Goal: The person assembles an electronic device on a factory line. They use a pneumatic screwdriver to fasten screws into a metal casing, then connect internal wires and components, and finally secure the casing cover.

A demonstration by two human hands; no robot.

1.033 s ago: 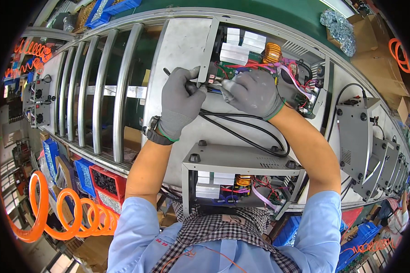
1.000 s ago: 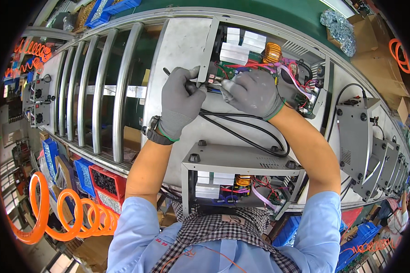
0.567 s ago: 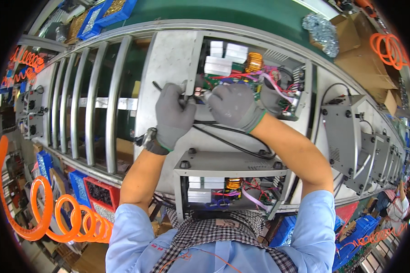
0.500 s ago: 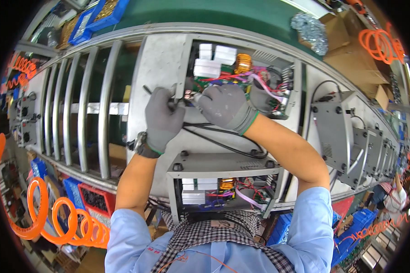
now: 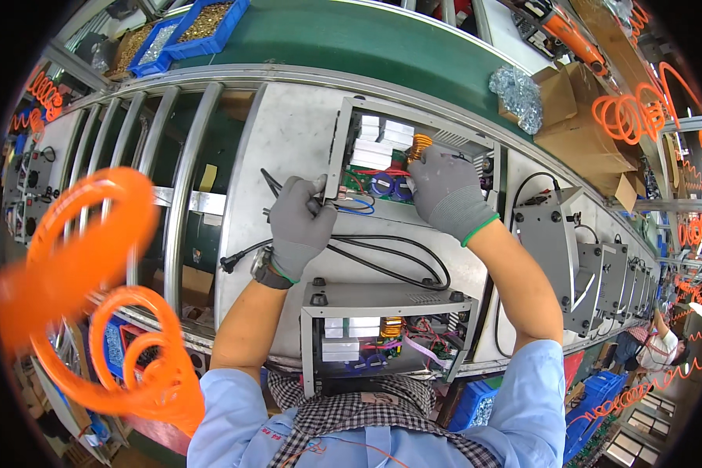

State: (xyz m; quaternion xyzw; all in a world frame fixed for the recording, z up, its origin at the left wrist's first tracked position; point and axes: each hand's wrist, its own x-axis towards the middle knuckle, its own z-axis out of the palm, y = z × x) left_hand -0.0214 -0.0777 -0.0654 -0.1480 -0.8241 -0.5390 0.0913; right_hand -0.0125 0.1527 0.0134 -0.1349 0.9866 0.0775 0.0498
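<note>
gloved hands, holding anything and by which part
The left hand touches the near left corner of the far metal casing; a grip cannot be told. The right hand is at the copper-wound coil; any hold is hidden.

We see matt metal on the open casing [image 5: 338, 152] at one o'clock, shiny, smooth metal bars [image 5: 186, 179] between nine and ten, a glossy plastic coil [image 5: 175, 390] at eight, a matt cardboard box [image 5: 589, 129] at two; our left glove [image 5: 298, 225] and right glove [image 5: 451, 191] look like matt cloth.
</note>
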